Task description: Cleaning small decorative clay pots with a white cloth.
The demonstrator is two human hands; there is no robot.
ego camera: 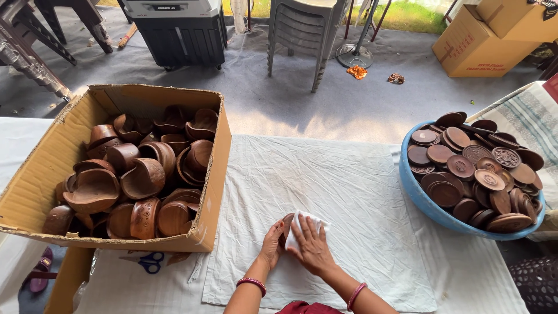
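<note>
- cardboard box (35, 192), far left on the table, flaps open: heaped with brown clay lamp bowls (142, 177), some upright, some tipped on their sides.
- blue-handled scissors (151, 261), lying flat just in front of the box.
- left hand (272, 243), centre front: fingers curled round the edge of a small brown clay piece (286, 225), holding it on the cloth.
- right hand (311, 247): palm and fingers pressed flat on a white rag (305, 224) against that piece.
- blue basin (427, 203), right: piled with round brown clay lids (462, 166), flat and overlapping.
- white sheet (343, 186), creased, covering the table.
- beyond: grey floor mat (302, 99), stacked grey plastic chairs (302, 35), black cooler (180, 32), two cartons (476, 46).
</note>
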